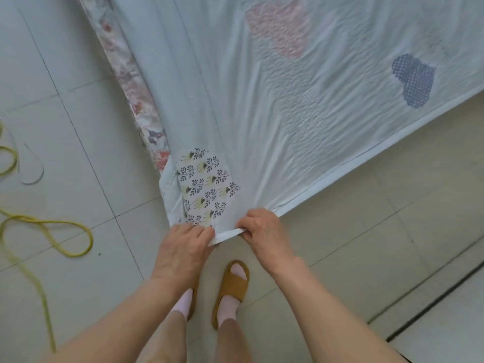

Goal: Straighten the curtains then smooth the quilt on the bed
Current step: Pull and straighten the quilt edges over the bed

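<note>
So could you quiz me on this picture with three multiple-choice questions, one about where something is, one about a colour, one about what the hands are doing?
1. Where does the yellow cord lie?
A. on the quilt
B. on the floor, on the person's left
C. over the slippers

2. What colour is the dotted heart patch on the quilt?
A. dark blue
B. green
C. orange

3. What are the hands doing?
A. hanging free
B. pressing flat on the floor
C. both gripping the quilt's corner

Answers: 1 B, it loops over the tiles left of the bed. 2 A, blue with pale dots. 3 C, the left hand and right hand pinch the white edge.
</note>
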